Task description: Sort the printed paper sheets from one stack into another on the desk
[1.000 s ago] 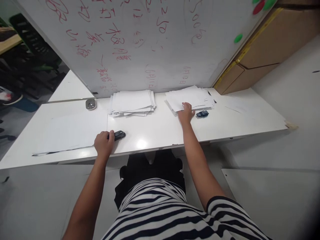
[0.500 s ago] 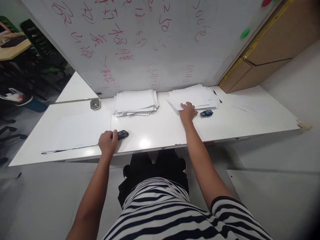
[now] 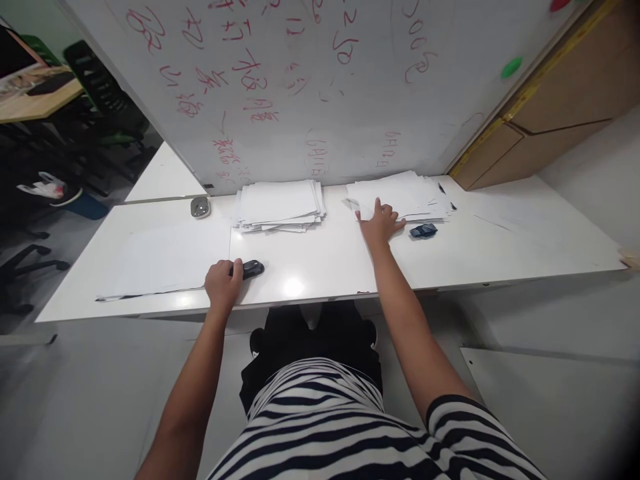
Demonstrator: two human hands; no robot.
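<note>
My left hand (image 3: 223, 283) is closed around a black, rounded object like a stapler (image 3: 254, 269) near the table's front edge. Its round end points right; the rest is hidden in my fist. Beside that hand lies a large white sheet (image 3: 160, 260) with a dark lower edge. My right hand (image 3: 380, 223) rests with fingers spread on the front edge of the right paper stack (image 3: 395, 189). Its thumb is by the left corner, where a sheet edge lifts slightly. Just right of the hand sits a small dark blue object (image 3: 423, 231), its kind unclear.
Another paper stack (image 3: 280, 202) stands left of centre on the white table (image 3: 330, 253). A small grey rounded device (image 3: 200, 207) lies farther left. Behind rises a whiteboard (image 3: 345, 140) with red writing. Cardboard boxes (image 3: 555, 87) stand at the right, against the board's edge.
My right hand's fingers have spread out over the stack, and the raised sheet corner is lower. The left hand keeps its hold on the black object. The view has shifted slightly.
</note>
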